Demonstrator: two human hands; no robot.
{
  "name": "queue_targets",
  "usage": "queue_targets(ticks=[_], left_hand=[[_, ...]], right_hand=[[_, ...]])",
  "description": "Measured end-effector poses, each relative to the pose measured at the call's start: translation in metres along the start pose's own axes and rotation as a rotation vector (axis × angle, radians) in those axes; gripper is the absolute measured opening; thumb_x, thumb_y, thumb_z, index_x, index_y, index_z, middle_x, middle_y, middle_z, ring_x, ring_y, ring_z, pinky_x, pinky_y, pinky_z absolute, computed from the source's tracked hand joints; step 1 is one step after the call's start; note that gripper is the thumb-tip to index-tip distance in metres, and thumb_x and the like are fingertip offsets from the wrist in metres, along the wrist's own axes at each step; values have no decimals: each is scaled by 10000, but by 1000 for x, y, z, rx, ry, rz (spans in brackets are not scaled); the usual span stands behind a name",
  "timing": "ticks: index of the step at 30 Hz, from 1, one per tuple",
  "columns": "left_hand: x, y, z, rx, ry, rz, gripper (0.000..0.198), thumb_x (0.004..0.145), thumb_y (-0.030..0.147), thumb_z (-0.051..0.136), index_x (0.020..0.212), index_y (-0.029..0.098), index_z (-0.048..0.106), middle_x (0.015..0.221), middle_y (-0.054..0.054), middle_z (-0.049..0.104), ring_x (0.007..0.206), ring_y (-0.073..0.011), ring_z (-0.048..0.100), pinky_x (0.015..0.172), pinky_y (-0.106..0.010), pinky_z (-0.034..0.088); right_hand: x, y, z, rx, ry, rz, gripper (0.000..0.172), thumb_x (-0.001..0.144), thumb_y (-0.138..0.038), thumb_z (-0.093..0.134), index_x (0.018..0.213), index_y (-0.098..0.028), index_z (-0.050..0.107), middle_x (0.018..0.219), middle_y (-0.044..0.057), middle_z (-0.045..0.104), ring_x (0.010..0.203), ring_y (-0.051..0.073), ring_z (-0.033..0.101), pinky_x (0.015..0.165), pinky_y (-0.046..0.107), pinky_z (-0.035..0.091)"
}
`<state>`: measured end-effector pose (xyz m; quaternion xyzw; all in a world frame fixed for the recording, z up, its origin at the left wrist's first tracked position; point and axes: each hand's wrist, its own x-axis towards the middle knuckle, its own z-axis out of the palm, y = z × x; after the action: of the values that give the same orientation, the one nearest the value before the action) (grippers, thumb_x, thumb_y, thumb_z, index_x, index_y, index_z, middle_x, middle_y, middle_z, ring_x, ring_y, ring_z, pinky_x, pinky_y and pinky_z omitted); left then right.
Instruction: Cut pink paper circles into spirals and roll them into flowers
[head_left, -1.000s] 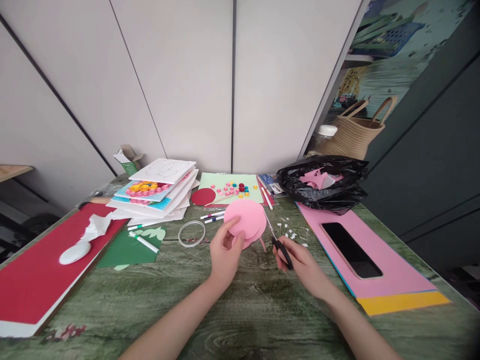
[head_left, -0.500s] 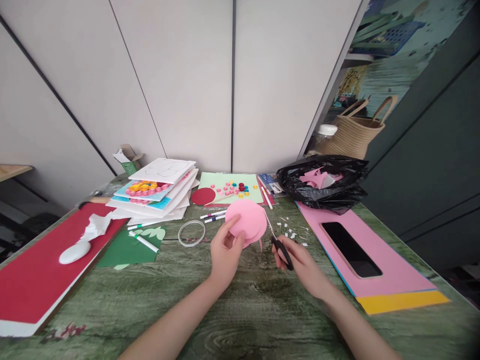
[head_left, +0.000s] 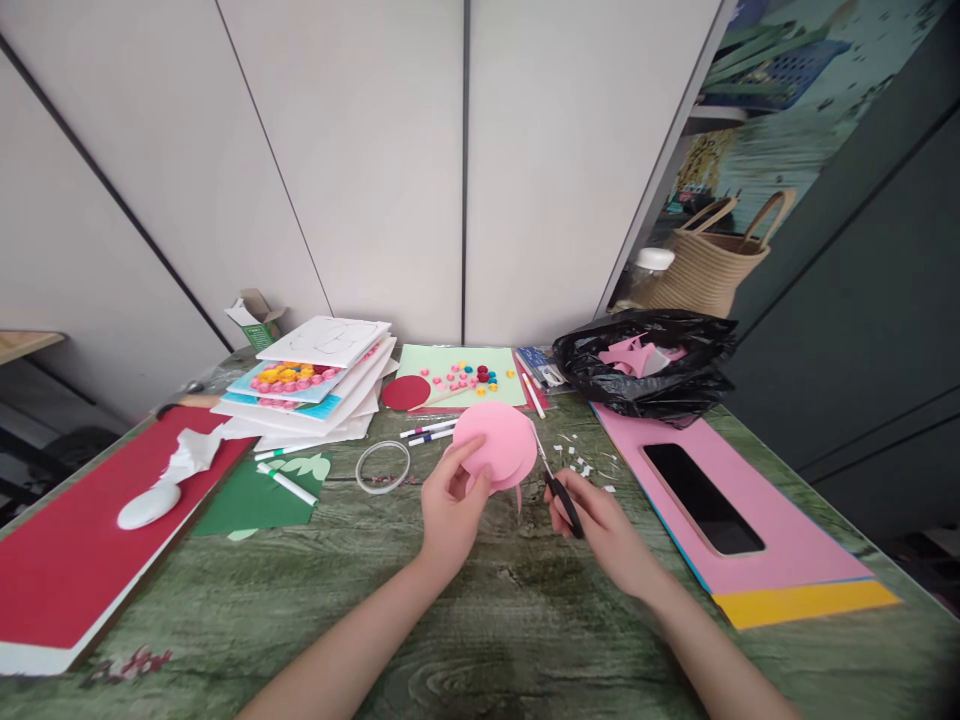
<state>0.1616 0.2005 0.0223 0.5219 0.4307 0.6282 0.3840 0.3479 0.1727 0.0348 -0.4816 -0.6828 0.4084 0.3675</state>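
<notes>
Left hand (head_left: 450, 500) pinching the pink paper circles (head_left: 496, 445) just above the worktop (head_left: 480, 620), right hand (head_left: 600, 520) gripping black scissors (head_left: 559, 490), blades at the paper's edge. Tape ring (head_left: 383, 466) nearby.

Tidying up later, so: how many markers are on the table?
5 markers: one on the green paper, one beside the stack of boards, two side by side beyond the left hand, one by the pale green sheet. Others may be hidden.
</notes>
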Motion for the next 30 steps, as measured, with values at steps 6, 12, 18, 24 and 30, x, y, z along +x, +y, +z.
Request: queue_targets(ticks=[6,12,18,24,30], left_hand=[[2,3,0,20,25,34,241,761,239,597,987,194,669,1086,-79,641,1028,-195,574,886,-321,464],[2,4,-1,0,55,8,289,748,255,611,1027,194,654,1108,-79,632,1014,-194,580,868,-310,471],[2,4,-1,-6,51,-19,319,745,249,615,1057,189,640,1145,-89,613,1035,-201,571,870,-312,473],[1,3,0,-5,0,-17,298,747,240,609,1038,195,655,1147,-87,614,1065,-206,558,895,-317,461],[1,4,0,-15,-9,-22,294,745,240,608,1033,205,659,1139,-81,619,1057,-205,562,885,-314,469]], right_hand=[[-1,0,-1,-18,-5,1,188,912,-304,379,801,-194,483,619,-36,513,580,114,453,571,231,333],[0,0,0,-35,-16,9,206,914,-326,376,788,-199,477,607,-36,520,566,115,451,552,232,331],[0,0,2,20,-25,15,194,910,-330,387,810,-196,485,612,-38,514,567,111,449,550,228,336],[0,-1,1,20,-4,0,228,906,-373,389,807,-190,484,626,-30,504,578,117,443,560,233,329],[0,-2,1,1,0,-3,224,907,-365,385,800,-192,477,632,-26,497,586,119,435,558,233,324]])
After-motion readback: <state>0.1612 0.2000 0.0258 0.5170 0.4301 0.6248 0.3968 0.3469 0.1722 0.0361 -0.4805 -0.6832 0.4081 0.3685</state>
